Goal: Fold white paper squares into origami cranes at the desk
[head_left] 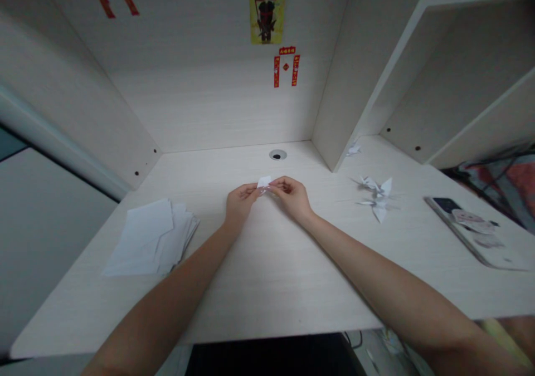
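A small folded piece of white paper (pixel 263 182) is pinched between my two hands, just above the middle of the desk. My left hand (pixel 241 202) is closed on its left side, thumb and fingers together. On its right side my right hand (pixel 291 196) grips it the same way, fingers curled. The exact shape of the folds is too small to make out. Several folded paper cranes (pixel 378 189) lie on the desk to the right of my right hand. To the left of my left hand is a stack of white paper sheets (pixel 146 239).
A phone in a decorated case (pixel 476 231) lies at the right. Behind my hands a round cable hole (pixel 278 155) sits near the back panel. An upright divider (pixel 368 58) rises at the back right. Another white folded piece (pixel 354 149) lies beside its foot.
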`<control>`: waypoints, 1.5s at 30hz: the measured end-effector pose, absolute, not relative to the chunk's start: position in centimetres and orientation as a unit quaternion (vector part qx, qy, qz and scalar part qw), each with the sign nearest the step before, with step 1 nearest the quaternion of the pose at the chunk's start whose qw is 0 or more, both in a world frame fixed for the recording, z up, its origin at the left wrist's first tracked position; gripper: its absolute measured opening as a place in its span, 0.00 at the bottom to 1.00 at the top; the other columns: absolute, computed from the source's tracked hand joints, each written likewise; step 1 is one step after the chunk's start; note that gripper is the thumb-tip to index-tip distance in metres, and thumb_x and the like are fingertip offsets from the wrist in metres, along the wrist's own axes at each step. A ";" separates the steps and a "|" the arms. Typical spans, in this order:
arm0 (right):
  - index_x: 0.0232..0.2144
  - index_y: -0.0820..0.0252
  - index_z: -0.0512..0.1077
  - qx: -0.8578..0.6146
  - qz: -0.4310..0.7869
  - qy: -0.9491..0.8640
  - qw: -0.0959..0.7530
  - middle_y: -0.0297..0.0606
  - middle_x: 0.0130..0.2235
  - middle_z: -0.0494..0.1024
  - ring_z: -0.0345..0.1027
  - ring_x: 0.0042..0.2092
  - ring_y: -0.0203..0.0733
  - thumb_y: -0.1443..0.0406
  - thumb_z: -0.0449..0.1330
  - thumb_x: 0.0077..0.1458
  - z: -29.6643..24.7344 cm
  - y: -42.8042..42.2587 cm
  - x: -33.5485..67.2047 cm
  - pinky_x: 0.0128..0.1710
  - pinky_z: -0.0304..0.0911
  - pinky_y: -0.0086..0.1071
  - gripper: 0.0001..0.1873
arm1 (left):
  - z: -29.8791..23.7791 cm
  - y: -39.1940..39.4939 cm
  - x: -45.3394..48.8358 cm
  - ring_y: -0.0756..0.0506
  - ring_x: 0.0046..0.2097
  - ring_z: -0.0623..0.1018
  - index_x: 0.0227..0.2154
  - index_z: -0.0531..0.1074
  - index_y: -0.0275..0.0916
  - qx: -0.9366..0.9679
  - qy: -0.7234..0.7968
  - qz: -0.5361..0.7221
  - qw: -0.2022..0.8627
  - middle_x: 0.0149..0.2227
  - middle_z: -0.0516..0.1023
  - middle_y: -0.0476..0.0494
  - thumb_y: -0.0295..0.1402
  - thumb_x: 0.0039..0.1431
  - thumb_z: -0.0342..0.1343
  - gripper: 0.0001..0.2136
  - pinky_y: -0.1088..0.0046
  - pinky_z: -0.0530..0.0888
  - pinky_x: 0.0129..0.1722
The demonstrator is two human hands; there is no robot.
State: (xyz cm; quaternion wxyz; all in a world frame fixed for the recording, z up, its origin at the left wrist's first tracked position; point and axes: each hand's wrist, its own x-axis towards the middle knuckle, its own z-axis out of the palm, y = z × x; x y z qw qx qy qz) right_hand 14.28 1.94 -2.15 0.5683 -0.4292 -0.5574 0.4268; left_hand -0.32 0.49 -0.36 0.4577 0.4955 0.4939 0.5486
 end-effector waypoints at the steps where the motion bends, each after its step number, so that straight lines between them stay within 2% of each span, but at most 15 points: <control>1: 0.27 0.60 0.73 -0.432 0.435 -0.553 0.565 0.37 0.27 0.78 0.70 0.29 0.38 0.55 0.66 0.41 -2.2 2.0 14.3 0.32 0.63 0.31 0.15 | -0.3 0.5 -0.3 0.47 0.32 0.77 0.31 0.78 0.36 0.494 0.496 0.549 0.458 0.31 0.81 0.43 0.37 0.42 0.64 0.13 0.71 0.72 0.36; 6: 0.26 0.60 0.73 -0.447 0.436 -0.550 0.554 0.35 0.22 0.76 0.69 0.26 0.38 0.52 0.65 0.42 -2.5 2.1 14.4 0.31 0.62 0.31 0.17 | -0.6 0.7 -0.4 0.47 0.33 0.77 0.30 0.78 0.35 0.507 0.489 0.539 0.461 0.30 0.80 0.42 0.37 0.41 0.65 0.13 0.70 0.73 0.38; 13: 0.27 0.60 0.73 -0.456 0.420 -0.558 0.552 0.35 0.23 0.77 0.69 0.27 0.38 0.53 0.64 0.44 -2.4 2.1 14.4 0.32 0.63 0.31 0.15 | -0.8 0.8 -0.6 0.47 0.33 0.77 0.31 0.78 0.36 0.528 0.476 0.515 0.478 0.31 0.80 0.43 0.39 0.43 0.64 0.13 0.71 0.72 0.38; 17: 0.27 0.59 0.72 -0.443 0.415 -0.565 0.559 0.35 0.24 0.77 0.70 0.28 0.38 0.54 0.64 0.44 -2.3 2.0 14.3 0.32 0.64 0.31 0.15 | -0.4 0.6 -0.4 0.47 0.33 0.77 0.28 0.77 0.36 0.519 0.480 0.526 0.473 0.30 0.80 0.43 0.40 0.41 0.65 0.13 0.71 0.72 0.37; 24: 0.41 0.57 0.73 -0.432 0.437 -0.545 0.571 0.35 0.28 0.80 0.73 0.31 0.40 0.56 0.65 0.43 -2.2 1.9 14.4 0.37 0.66 0.33 0.22 | -0.5 0.7 -0.5 0.48 0.32 0.76 0.31 0.78 0.36 0.529 0.487 0.509 0.473 0.30 0.80 0.44 0.42 0.41 0.64 0.16 0.73 0.70 0.35; 34: 0.28 0.61 0.77 -0.444 0.485 -0.525 0.540 0.39 0.25 0.79 0.72 0.28 0.40 0.52 0.66 0.40 -2.6 2.3 14.3 0.30 0.66 0.31 0.19 | -0.6 0.7 -0.6 0.49 0.30 0.73 0.29 0.78 0.36 0.546 0.489 0.508 0.452 0.28 0.79 0.45 0.42 0.42 0.63 0.14 0.74 0.67 0.33; 45: 0.25 0.62 0.76 -0.453 0.445 -0.557 0.535 0.39 0.26 0.79 0.70 0.27 0.38 0.52 0.63 0.44 -2.3 2.0 14.4 0.28 0.63 0.29 0.17 | -0.5 0.5 -0.6 0.49 0.29 0.72 0.27 0.78 0.36 0.558 0.494 0.490 0.452 0.27 0.78 0.46 0.42 0.44 0.61 0.13 0.75 0.67 0.31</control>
